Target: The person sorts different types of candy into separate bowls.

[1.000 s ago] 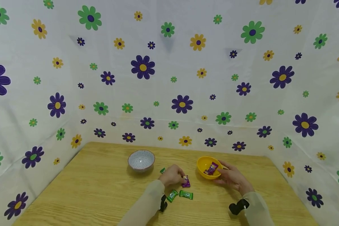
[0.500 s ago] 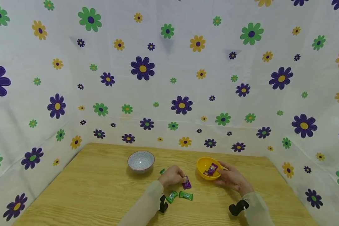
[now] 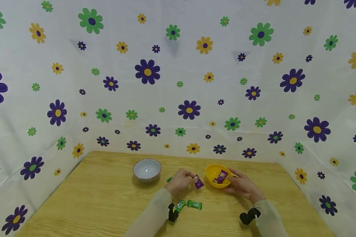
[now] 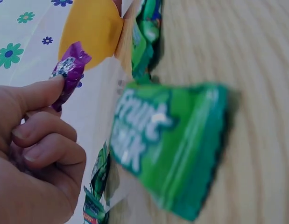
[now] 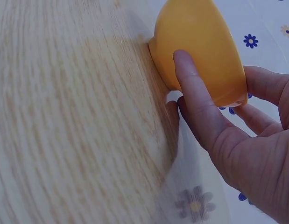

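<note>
My left hand (image 3: 180, 181) pinches a purple-wrapped candy (image 3: 198, 182) between thumb and fingertip. In the left wrist view the candy (image 4: 72, 70) is off the table, the other fingers curled below it. To its right stands a yellow bowl (image 3: 211, 182) with purple candies (image 3: 222, 176) inside. My right hand (image 3: 245, 187) holds this bowl at its right side; in the right wrist view the thumb lies along the outer wall of the bowl (image 5: 200, 46). Green candies (image 3: 194, 204) lie on the table near my left wrist, one large in the left wrist view. Another green candy (image 3: 169, 179) is partly hidden behind my left hand.
A pale patterned bowl with a red rim (image 3: 147, 170) stands at the back left of the wooden table (image 3: 106, 197). White flowered cloth (image 3: 172, 85) rises behind the table and on both sides.
My left hand has lifted the purple candy off the table and carried it slightly up and right, nearer the yellow bowl. My right hand stays on the bowl.
</note>
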The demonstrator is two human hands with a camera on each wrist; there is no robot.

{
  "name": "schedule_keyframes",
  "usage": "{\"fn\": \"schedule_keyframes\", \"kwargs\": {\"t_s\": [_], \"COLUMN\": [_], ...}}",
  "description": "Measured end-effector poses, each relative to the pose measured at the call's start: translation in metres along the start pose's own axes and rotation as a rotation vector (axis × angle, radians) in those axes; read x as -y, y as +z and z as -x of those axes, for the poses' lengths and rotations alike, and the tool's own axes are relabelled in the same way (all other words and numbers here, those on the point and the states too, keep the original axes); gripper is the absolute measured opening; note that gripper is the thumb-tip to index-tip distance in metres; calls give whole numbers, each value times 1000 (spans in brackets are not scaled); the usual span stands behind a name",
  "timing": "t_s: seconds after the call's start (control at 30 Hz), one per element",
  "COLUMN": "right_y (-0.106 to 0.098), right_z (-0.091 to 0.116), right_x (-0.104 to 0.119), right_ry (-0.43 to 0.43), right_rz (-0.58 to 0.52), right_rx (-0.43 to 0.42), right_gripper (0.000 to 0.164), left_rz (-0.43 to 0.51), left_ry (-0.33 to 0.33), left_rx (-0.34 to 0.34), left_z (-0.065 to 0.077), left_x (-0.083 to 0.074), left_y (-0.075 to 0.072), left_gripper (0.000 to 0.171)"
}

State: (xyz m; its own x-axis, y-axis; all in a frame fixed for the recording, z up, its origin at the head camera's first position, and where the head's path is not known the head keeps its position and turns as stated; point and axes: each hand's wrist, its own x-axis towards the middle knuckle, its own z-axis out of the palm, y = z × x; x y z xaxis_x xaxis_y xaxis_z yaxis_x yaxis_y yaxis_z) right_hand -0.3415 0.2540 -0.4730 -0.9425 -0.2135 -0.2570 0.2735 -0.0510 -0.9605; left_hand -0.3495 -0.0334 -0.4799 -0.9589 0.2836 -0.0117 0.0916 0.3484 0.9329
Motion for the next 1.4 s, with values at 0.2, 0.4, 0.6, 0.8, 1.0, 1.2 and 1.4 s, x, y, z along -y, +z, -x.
{"fn": "schedule_keyframes", "kwargs": {"t_s": [0.2, 0.4, 0.6, 0.8, 1.0, 1.2, 1.4], "right_y": [1, 3, 2, 1, 3, 4, 3], "right_z": [0, 0, 0, 0, 0, 1, 1], "right_x": [-1, -1, -1, -1, -1, 0, 1], "right_ry": [4, 1, 1, -5, -4, 4, 5], "right_rz": [13, 1, -2, 1, -4, -11, -8], "right_rx": [-3, 7, 4, 17, 13, -12, -23], "right_gripper": [59, 59, 58, 60, 58, 56, 57], "left_rz": [30, 72, 135, 97, 19, -207, -277], "left_ry": [13, 55, 101, 154, 168, 157, 183], "left_rx": [-51, -117, -166, -193, -254, -281, -299], "left_z": [-5, -11, -15, -18, -19, -17, -16], "left_x": [-5, -11, -17, -22, -32, -35, -32], "left_y": [7, 18, 32, 48, 58, 60, 58], "left_gripper": [14, 15, 13, 10, 11, 8, 5]}}
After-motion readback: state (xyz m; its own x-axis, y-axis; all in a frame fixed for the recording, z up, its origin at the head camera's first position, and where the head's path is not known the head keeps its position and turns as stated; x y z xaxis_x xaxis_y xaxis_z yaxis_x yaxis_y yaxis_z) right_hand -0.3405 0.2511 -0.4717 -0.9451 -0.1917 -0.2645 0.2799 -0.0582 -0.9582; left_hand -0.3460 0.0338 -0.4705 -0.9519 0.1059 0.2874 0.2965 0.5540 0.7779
